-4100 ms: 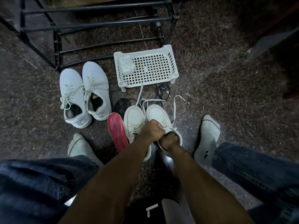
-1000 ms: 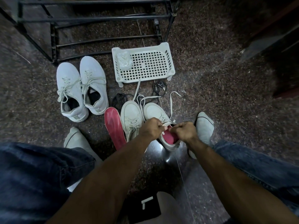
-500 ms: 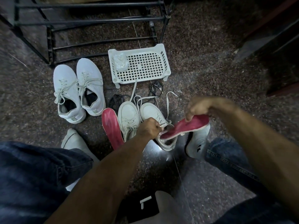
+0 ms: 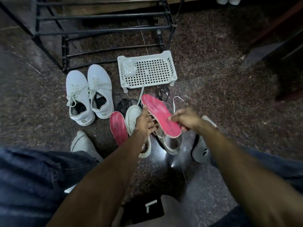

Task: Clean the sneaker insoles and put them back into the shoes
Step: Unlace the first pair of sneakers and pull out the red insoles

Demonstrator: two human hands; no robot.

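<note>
fingers of my right hand (image 4: 186, 119) pinch the heel end of the red insole (image 4: 159, 115), thumb side on its upper face, the rest curled under the edge; motion blur hides the exact finger count. fingers of my left hand (image 4: 145, 122) are spread and loosely bent, reaching under the insole's near long edge, touching or nearly touching it. i cannot tell whether they have hold of it, and they may also rest on the laces below.

landmark: the white sneaker (image 4: 170, 141) lying open directly beneath the held insole. the insole is lifted clear above this sneaker, its long axis running from the heel at my right hand, up and leftward to the toe, which points toward the white perforated tray (image 4: 172, 76) beyond the sneaker. the right hand is at the heel end; the left is nearer the mid-length and toe.

left of the sneaker stands its mate (image 4: 133, 118), partly covered by my left forearm. left of that, a second red insole (image 4: 118, 128) lies flat on the floor (image 4: 221, 95), long axis roughly parallel to the shoes. further left, well apart, sits a second white pair (image 4: 88, 94), laced.

judgement: both insoles appear out, neither visibly cleaned. a wrapped white item (image 4: 129, 68) in the tray's left corner may be the wiping material; unconfirmed. the coming move likely calls for the left hand to take or steady the toe half so the face can be wiped.
</note>
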